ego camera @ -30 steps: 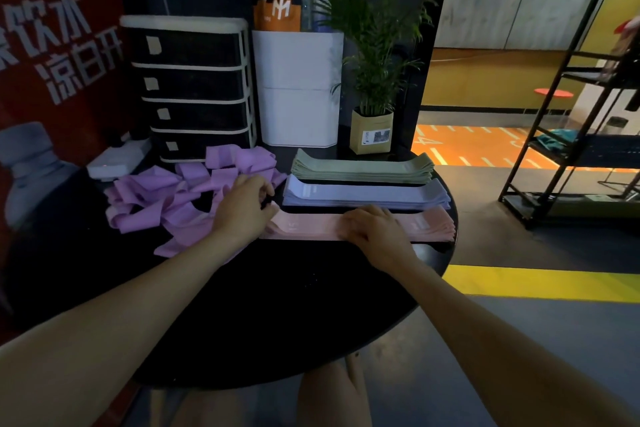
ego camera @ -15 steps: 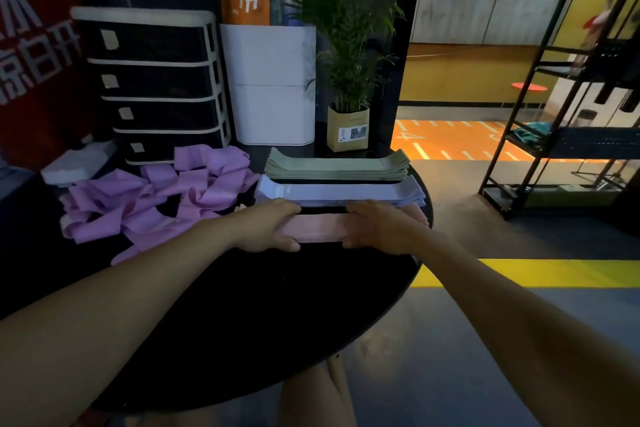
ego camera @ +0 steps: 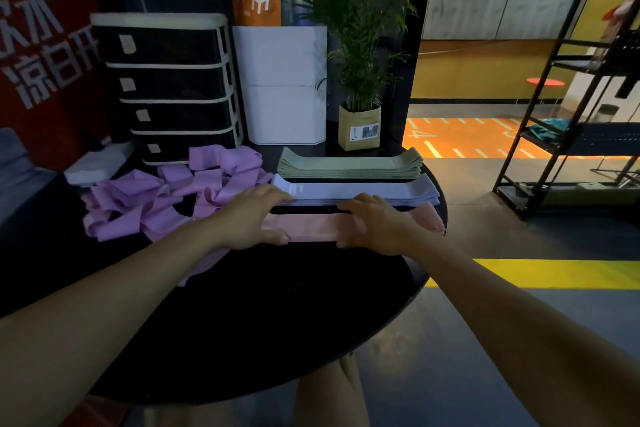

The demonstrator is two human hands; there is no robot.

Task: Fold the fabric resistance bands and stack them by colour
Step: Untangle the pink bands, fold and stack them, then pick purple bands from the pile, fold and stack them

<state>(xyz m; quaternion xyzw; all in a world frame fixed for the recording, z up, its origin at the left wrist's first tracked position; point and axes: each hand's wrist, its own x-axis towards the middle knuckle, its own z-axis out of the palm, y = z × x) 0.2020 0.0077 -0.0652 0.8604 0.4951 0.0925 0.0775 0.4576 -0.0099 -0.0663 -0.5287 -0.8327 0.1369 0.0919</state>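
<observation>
Three folded stacks lie side by side on the round black table: green bands at the back, lavender-blue bands in the middle and pink bands nearest me. A loose pile of unfolded purple bands sprawls to the left. My left hand grips the pink stack's left part, fingers over its far edge and thumb at its near edge. My right hand holds the stack the same way a little further right. The stack's right end pokes out past my right hand.
Behind the bands stand a black drawer unit, a white bin and a potted plant. A white power strip lies at the left. The table's rim curves close by the stacks' right ends. A black shelf rack stands on the floor to the right.
My left hand left the purple pile and came over to the pink stack. Both hands drew closer together on the stack, gripping its long edges.
</observation>
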